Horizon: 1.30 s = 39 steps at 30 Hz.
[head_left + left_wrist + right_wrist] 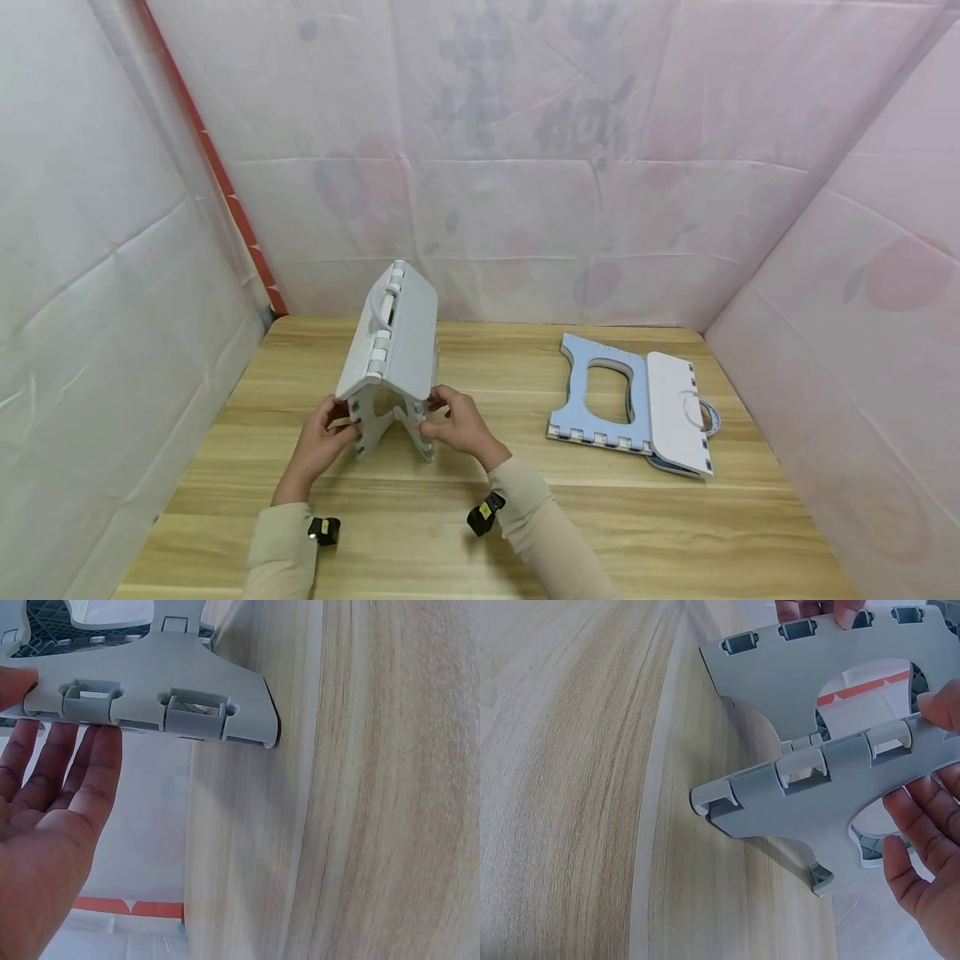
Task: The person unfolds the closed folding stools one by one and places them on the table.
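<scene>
A light grey folding stool point(405, 333) stands partly folded on the table, its top bent into a peak with a carry handle along the ridge. On its left side my left hand point(321, 442) holds the edge of one leg panel point(150, 690), thumb on one face and fingers on the other. My right hand point(461, 425) grips the opposite leg panel point(780, 795), its thumb on the edge and fingers behind. Between the two panels there is a gap at the near end. The far ends of the legs are hidden by the top.
To the right, a blue and white folding stool point(600, 417) lies folded flat on the wooden table point(480, 533). Pale printed sheeting point(510, 217) surrounds the table at the back and on both sides. A red strip point(217, 167) runs down the back left corner.
</scene>
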Tool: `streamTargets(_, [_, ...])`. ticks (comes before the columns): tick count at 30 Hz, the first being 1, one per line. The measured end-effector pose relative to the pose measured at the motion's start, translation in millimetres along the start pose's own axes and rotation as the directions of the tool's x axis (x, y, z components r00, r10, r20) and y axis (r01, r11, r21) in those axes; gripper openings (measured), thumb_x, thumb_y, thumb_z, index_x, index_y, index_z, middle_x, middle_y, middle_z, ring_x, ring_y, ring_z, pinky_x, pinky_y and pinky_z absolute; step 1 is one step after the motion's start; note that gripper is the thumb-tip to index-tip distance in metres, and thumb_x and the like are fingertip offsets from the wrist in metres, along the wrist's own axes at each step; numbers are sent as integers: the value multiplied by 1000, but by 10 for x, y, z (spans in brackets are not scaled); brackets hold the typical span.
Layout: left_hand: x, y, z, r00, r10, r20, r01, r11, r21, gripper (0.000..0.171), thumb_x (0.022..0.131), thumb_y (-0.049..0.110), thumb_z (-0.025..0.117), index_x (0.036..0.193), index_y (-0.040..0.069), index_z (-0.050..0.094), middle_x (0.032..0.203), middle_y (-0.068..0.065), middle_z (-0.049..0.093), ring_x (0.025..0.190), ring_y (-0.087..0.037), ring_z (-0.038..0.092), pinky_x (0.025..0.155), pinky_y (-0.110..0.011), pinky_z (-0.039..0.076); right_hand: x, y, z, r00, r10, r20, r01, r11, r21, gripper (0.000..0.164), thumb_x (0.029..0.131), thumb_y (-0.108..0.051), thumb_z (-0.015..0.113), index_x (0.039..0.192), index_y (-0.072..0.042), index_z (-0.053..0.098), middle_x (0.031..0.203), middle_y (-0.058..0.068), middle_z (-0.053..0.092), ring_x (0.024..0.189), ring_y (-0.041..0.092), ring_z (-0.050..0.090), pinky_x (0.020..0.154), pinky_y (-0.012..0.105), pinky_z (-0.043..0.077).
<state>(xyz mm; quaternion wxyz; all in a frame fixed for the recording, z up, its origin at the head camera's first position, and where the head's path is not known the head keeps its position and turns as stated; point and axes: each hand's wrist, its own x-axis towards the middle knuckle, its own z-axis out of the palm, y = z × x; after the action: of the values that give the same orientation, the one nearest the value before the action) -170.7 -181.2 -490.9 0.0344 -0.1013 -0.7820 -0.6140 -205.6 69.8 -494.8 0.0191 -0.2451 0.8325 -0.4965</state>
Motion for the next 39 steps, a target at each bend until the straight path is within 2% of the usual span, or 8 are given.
streamTargets(9, [4,13,-41,1000,-12,3,12,1000,-18,41,81,-9,63,120,-8,50,113,-23,53,101,-22,51,80,-28,48,3,25,-23,1000,17,6,-17,1000,-9,36,80,-16,71,112,-6,59,101,0,62,94,20,58,72,32,45])
streamTargets(20, [5,-12,-75,999,-34,8,34,999,-21,41,82,-7,63,120,-8,49,113,-22,52,101,-22,51,79,-24,47,-9,54,-42,1000,15,5,-15,1000,8,36,80,-15,71,112,-5,59,101,1,62,95,21,58,72,32,44])
streamTargets(23, [16,-44,-84,1000,-29,7,30,999,-23,40,82,-7,64,119,-8,49,113,-23,53,100,-17,51,79,-24,47,-12,56,-50,1000,15,3,-15,1000,12,36,80,-16,71,113,-6,59,101,1,62,95,22,58,73,33,44])
streamTargets(26, [42,-143,-101,1000,-29,10,30,999,-43,41,82,-6,65,119,-7,50,113,-22,53,99,-14,52,79,-23,47,-22,57,-61,1000,17,3,-17,1000,19,36,81,-18,71,113,-7,59,101,0,62,95,21,57,73,32,44])
streamTargets(30, [71,-280,-130,999,-31,6,31,999,-35,42,82,-3,67,121,-3,51,115,-18,54,101,-15,52,79,-23,47,-26,59,-72,1000,17,2,-17,1000,26,35,81,-19,71,112,-8,59,100,-2,62,95,19,57,72,32,43])
streamTargets(34, [73,-314,-150,1000,-7,9,7,1000,-6,41,82,1,67,120,-2,51,115,-16,54,103,-19,51,80,-24,47,-22,68,-77,1000,10,-1,-9,1000,22,35,81,-19,71,111,-7,59,100,-1,62,95,21,57,72,32,43])
streamTargets(39, [83,-302,-167,1000,-6,5,6,1000,2,39,82,1,68,118,-1,53,115,-18,54,103,-20,52,79,-23,48,-15,85,-78,1000,16,-2,-16,1000,11,35,81,-18,71,112,-7,59,100,-1,62,95,22,57,72,32,44])
